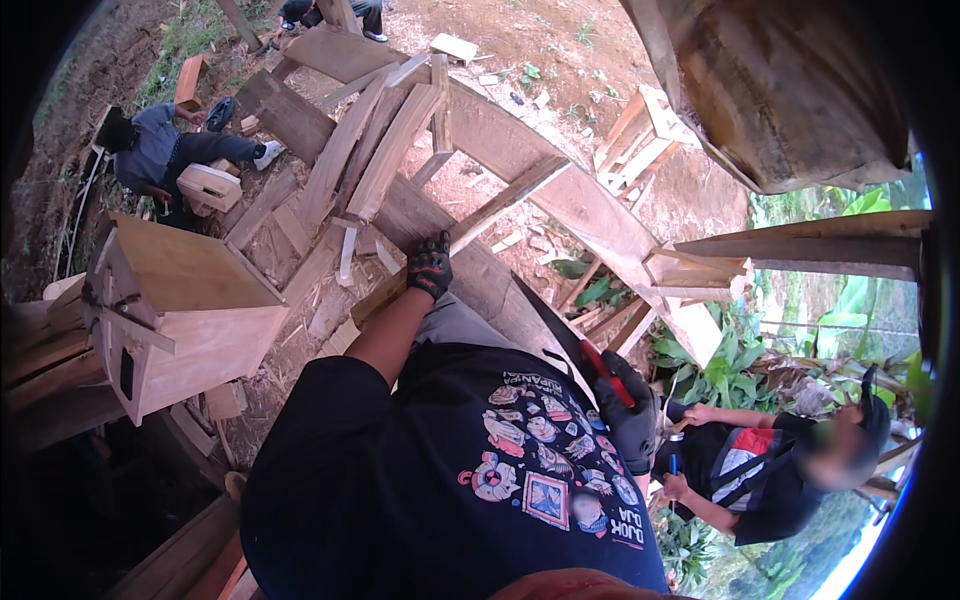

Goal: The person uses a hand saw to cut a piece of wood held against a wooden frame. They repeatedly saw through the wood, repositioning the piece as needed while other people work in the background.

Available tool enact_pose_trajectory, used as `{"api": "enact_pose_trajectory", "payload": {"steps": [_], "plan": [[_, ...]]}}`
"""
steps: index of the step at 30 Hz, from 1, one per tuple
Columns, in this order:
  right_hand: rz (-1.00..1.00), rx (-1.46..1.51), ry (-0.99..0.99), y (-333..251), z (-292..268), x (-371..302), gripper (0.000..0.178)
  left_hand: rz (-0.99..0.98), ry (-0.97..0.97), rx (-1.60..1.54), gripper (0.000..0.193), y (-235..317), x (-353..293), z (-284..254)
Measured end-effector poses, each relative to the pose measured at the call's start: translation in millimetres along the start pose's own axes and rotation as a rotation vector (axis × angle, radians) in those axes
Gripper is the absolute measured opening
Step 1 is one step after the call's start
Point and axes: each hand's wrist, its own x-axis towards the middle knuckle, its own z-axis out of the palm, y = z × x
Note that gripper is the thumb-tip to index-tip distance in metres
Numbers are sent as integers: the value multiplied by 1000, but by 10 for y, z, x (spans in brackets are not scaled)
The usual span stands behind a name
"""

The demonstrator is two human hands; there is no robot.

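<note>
My left hand [430,266], in a black glove with red marks, is closed over the edge of a long wooden plank [488,280] in front of me. A narrower wooden strip [510,205] runs from beside its fingers to a second long board. My right hand [628,415], in a dark glove, is shut on the red handle of a handsaw [560,325] at my right side. The saw's dark blade slants up and left towards the plank, apart from my left hand. Part of the handle is hidden by my fingers.
Curved boards [385,155] lie stacked across the bench. A wooden box [205,310] with a slanted lid stands at left. One person [180,150] sits far left; another person [760,460] at right holds tools. Scraps and shavings litter the ground; a tarp [780,90] hangs at upper right.
</note>
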Motion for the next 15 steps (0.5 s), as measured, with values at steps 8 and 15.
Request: {"api": "enact_pose_trajectory", "payload": {"steps": [8, 15], "plan": [[119, -121, -47, -456, 138, 199, 45, 18, 83, -122, 91, -32, -51, 130], [-190, -243, -73, -560, 647, 798, 45, -285, 342, -270, 75, 30, 678, 214]]}}
